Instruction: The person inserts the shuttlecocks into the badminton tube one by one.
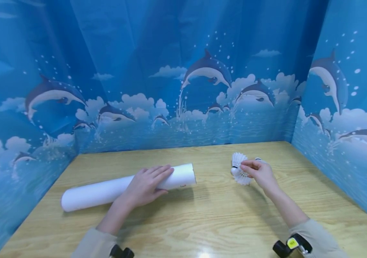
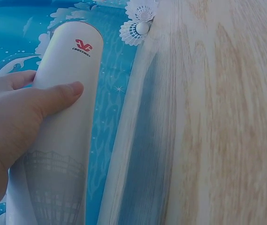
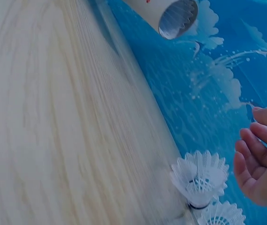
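My left hand [image 1: 144,184] grips a white shuttlecock tube [image 1: 90,194] that slants across the table, its thumb on the near side. A red logo with the word CROSSWAY [image 2: 82,48] shows near one end in the left wrist view. The tube's open end [image 3: 178,19] faces right, with a scalloped edge like a shuttlecock skirt just inside. White shuttlecocks [image 1: 238,158] lie together on the table to the right. Over them hovers my right hand [image 1: 262,175], fingers loosely curled and holding nothing. In the right wrist view the hand stands apart from the nearest shuttlecock [image 3: 201,176].
The wood-grain table [image 1: 202,222] is bordered at the back and sides by blue curtains [image 1: 157,71] printed with dolphins and clouds. Black wrist devices [image 1: 293,245] sit over the beige sleeves [image 1: 318,240].
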Tool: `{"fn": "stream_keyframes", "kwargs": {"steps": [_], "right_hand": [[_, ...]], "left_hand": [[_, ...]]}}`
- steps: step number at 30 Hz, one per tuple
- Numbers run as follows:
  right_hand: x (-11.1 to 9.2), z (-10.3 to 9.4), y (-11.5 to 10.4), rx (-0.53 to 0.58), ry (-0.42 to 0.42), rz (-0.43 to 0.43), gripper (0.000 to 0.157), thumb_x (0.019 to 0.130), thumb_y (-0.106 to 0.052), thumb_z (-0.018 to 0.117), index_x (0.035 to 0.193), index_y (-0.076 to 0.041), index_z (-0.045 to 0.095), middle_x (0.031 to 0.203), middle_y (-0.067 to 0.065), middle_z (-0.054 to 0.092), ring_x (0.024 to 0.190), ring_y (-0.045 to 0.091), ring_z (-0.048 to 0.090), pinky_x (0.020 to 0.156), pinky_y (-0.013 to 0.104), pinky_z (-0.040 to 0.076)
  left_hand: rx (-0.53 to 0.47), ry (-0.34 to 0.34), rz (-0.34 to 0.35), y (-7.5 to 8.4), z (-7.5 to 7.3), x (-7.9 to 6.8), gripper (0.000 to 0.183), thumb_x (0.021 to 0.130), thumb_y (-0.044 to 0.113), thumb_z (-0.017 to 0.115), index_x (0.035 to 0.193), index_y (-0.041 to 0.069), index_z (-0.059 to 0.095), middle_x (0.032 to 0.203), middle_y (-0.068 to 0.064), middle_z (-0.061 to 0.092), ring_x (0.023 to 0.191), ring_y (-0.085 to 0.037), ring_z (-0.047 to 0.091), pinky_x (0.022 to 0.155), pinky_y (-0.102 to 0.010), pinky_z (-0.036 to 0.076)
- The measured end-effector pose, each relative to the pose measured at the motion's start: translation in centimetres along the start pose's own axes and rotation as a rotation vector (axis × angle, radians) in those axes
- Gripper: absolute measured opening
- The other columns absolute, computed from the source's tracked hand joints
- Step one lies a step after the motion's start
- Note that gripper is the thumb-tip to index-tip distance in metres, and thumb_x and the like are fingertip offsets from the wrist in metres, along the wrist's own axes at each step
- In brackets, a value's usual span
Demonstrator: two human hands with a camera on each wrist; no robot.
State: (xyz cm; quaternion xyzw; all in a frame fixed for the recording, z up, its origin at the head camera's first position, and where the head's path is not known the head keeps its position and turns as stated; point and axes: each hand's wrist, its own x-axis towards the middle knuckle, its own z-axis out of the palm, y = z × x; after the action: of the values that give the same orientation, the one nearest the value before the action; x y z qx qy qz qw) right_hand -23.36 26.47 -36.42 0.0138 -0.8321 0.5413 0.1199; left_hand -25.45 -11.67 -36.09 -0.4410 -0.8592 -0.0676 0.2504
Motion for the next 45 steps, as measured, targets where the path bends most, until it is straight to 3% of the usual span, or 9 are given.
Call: {"fn": "stream_keyframes", "kwargs": {"steps": [7,14,18,23,28,38,45], "right_hand": [[0.3,-1.5,0.8,-0.112,0.035,0.014,0.041,0.09,-0.021,0.061,0.117,0.01,0.056,0.105,0.015,0.063,0.08,-0.004,0.051,0.069,0.018,0.049],[0.9,-1.5,2.2,-0.243,0.036,0.0,0.037,0.086,-0.017,0.067,0.111,0.009,0.06,0.1,0.019,0.063,0.082,0.015,0.056,0.06,0.022,0.047],[1.3,-1.2,3.3,-0.317,0.023,-0.038,0.034,0.083,-0.017,0.07,0.104,0.008,0.063,0.1,0.02,0.061,0.087,0.03,0.059,0.063,0.029,0.049],[1.2,-0.9,4.1,-0.39,0.021,-0.067,0.031,0.082,-0.014,0.07,0.103,0.007,0.064,0.102,0.023,0.06,0.094,0.037,0.057,0.074,0.042,0.048],[0.9,-0.9,4.3,-0.42,0.028,-0.088,0.026,0.08,-0.009,0.068,0.1,0.007,0.065,0.097,0.023,0.062,0.091,0.039,0.059,0.074,0.045,0.047],[0.5,-1.4,4.2,-0.41,0.011,-0.049,0.024,0.083,-0.006,0.065,0.103,0.005,0.066,0.095,0.022,0.065,0.089,0.036,0.059,0.066,0.033,0.047],[0.3,-1.3,4.0,-0.365,0.042,-0.064,0.024,0.079,-0.001,0.065,0.1,0.01,0.066,0.095,0.023,0.065,0.077,0.022,0.058,0.059,0.026,0.047]], "left_hand": [[0.001,0.008,0.006,-0.1,0.0,0.0,0.076,0.071,0.033,0.08,0.137,0.016,0.047,0.135,-0.004,0.05,0.114,-0.024,0.054,0.082,-0.048,0.049],[0.002,0.007,0.006,-0.2,0.0,0.0,0.077,0.071,0.033,0.08,0.137,0.016,0.046,0.135,-0.004,0.05,0.114,-0.024,0.054,0.082,-0.047,0.049],[0.005,0.008,0.01,-0.1,0.0,0.1,0.076,0.071,0.033,0.08,0.137,0.016,0.046,0.134,-0.005,0.051,0.113,-0.025,0.054,0.082,-0.048,0.049],[-0.003,0.012,0.014,0.1,0.1,0.1,0.076,0.071,0.033,0.08,0.137,0.016,0.047,0.133,-0.006,0.052,0.113,-0.025,0.054,0.081,-0.05,0.049],[-0.001,0.018,0.016,0.1,0.3,0.0,0.076,0.071,0.034,0.08,0.137,0.016,0.047,0.133,-0.005,0.052,0.113,-0.025,0.054,0.081,-0.048,0.05],[0.018,0.024,0.017,-0.1,0.4,-0.1,0.077,0.07,0.035,0.08,0.136,0.016,0.047,0.134,-0.004,0.051,0.113,-0.024,0.054,0.082,-0.047,0.05],[0.018,0.023,0.018,0.0,0.3,-0.1,0.077,0.07,0.035,0.08,0.137,0.016,0.047,0.134,-0.004,0.051,0.113,-0.024,0.054,0.082,-0.047,0.05]]}}
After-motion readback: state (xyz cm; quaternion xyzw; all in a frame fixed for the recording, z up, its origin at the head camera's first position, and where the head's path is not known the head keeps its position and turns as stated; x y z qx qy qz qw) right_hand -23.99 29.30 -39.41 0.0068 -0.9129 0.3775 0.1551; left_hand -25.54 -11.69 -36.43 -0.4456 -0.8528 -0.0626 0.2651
